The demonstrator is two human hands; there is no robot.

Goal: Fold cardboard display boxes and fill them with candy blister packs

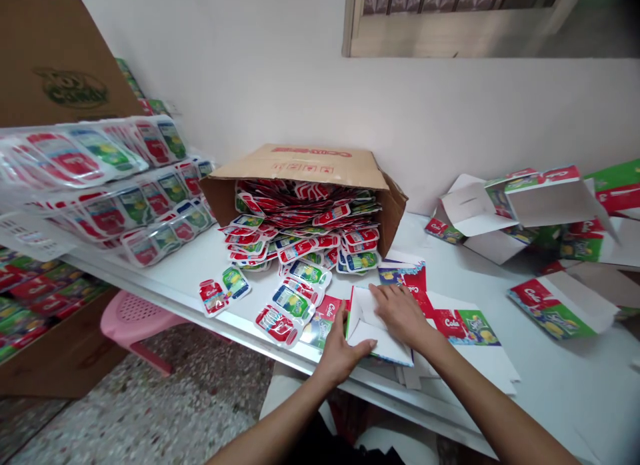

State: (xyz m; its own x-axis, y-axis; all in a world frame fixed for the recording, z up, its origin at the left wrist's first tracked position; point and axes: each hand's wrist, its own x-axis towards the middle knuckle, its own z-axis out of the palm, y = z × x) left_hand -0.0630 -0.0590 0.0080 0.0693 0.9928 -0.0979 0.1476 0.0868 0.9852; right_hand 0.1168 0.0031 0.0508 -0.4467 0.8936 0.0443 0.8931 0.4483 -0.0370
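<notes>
**Both hands on a carton blank [373, 328] at the front edge of a white worktop [560, 378]**

Bare forearms reach in from the bottom edge of the frame toward the lower centre. The left hand [341, 353] is curled round the near left edge of the blank, thumb on its white inner face, gripping it. The right hand [400, 312] lies palm down on top of the same blank, fingers spread and flat, holding nothing. The blank rests on a small pile of flat printed blanks [465, 325] in red, green and blue, with the word Cola showing.

Just behind, at the centre of the frame, a brown cardboard box [300, 164] lies on its side with its mouth toward the camera. Sachets [305, 242] printed in red, green and blue spill out of it. Several loose sachets [293, 302] lie left of the hands, near the worktop's front edge.

On the right of the frame, made-up cartons [545, 198] lie tumbled near the white wall. Rows of stacked sachets [115, 185] in clear wrap fill the upper left, somewhat blurred. A pink stool [129, 316] stands on the speckled floor at lower left.
</notes>
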